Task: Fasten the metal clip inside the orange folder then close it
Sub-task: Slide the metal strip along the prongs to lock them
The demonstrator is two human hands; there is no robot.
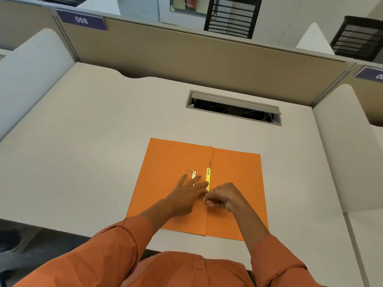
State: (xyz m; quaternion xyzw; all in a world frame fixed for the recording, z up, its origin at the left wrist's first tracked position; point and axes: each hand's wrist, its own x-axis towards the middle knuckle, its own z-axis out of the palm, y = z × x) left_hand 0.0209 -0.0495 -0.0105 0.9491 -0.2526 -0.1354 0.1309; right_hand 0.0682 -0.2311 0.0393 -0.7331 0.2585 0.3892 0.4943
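Fingers of the right hand (224, 196) pinch the near end of the gold metal clip bar (207, 182) along the spine of the open orange folder (234, 172). The left hand (187, 192) lies flat with fingers spread and released, one fingertip on the bar, apparently steadying it. A second, shorter gold strip (194, 175) lies just left. The folder lies open on the desk (83, 141), near its near edge.

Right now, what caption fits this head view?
Left hand flat on open orange folder, right hand pinching its metal clip.
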